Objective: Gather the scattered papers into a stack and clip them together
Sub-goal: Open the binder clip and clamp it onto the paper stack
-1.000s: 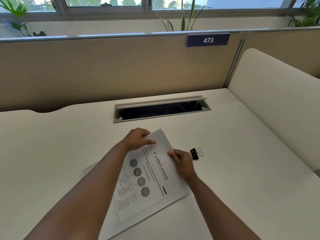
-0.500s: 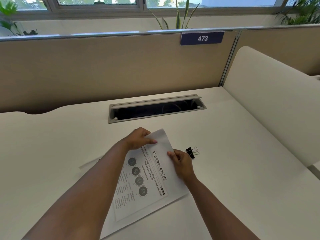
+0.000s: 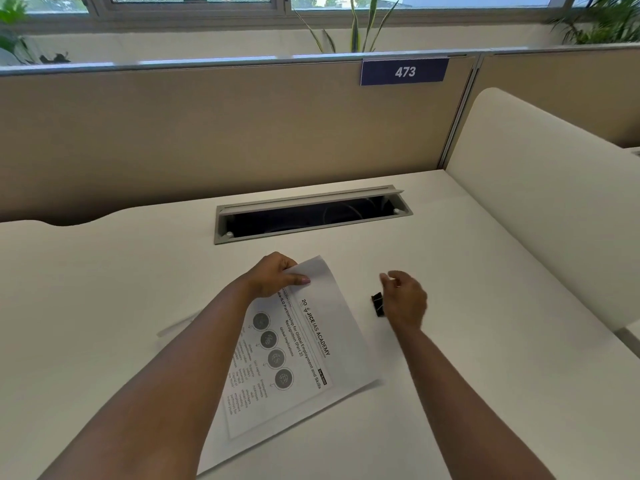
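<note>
Since the earlier frames, the right hand has left the near edge of the paper stack and now hovers over the black binder clip, which lies on the bench just right of the stack and partly under that hand. Its fingers are loosely curled and spread, holding nothing; whether they touch the clip cannot be told. The left hand has not shifted: thumb on top, remaining fingers curled under the far corner of the stack, pinching the sheets together. One sheet edge protrudes from beneath the left forearm, so alignment appears incomplete or only approximate. Step in hand, as judged: gathering is essentially done and clip retrieval is beginning. The next move calls for closing thumb and forefinger on the clip's wire handles, squeezing them to open its mouth, and carrying it to the stack edge beside the left fingertips while the left hand maintains its pinch.
</note>
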Action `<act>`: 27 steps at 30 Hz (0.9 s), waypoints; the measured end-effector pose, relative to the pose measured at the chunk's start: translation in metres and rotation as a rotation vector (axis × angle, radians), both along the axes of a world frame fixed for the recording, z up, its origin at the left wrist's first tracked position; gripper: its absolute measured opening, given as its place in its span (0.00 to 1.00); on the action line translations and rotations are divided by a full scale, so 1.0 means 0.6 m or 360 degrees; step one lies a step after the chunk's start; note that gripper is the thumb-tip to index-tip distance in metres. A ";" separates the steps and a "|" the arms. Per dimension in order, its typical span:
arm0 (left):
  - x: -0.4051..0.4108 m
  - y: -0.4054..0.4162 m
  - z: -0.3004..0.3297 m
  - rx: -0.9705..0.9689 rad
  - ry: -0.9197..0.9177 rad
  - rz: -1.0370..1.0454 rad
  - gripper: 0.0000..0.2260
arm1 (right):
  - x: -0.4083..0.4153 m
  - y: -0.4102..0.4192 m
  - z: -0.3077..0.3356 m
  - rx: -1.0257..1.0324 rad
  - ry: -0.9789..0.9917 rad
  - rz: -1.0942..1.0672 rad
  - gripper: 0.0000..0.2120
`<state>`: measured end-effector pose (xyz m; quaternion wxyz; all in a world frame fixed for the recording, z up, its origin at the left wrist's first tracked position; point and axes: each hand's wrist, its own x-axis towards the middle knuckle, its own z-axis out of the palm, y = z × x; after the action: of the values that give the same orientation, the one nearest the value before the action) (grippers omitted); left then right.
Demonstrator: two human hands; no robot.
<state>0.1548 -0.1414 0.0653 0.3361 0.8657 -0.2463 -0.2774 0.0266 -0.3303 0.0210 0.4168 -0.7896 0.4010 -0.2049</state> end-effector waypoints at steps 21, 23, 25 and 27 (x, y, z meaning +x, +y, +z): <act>-0.002 -0.004 -0.001 0.0017 0.0034 -0.0041 0.07 | -0.005 -0.021 0.011 0.1132 -0.0079 0.0243 0.12; -0.003 -0.007 0.001 0.0016 0.0045 -0.0051 0.08 | -0.004 -0.013 0.019 0.1218 -0.0114 0.0289 0.12; -0.007 -0.010 0.003 0.0012 0.0067 -0.0068 0.08 | -0.001 -0.004 0.021 0.1222 -0.0136 0.0330 0.11; -0.011 -0.014 0.005 0.0009 0.0079 -0.0098 0.08 | 0.004 0.008 0.020 0.1211 -0.0173 0.0351 0.07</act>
<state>0.1479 -0.1497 0.0684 0.3309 0.8515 -0.2637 -0.3098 0.0287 -0.3255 0.0329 0.7196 -0.6053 0.3383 -0.0373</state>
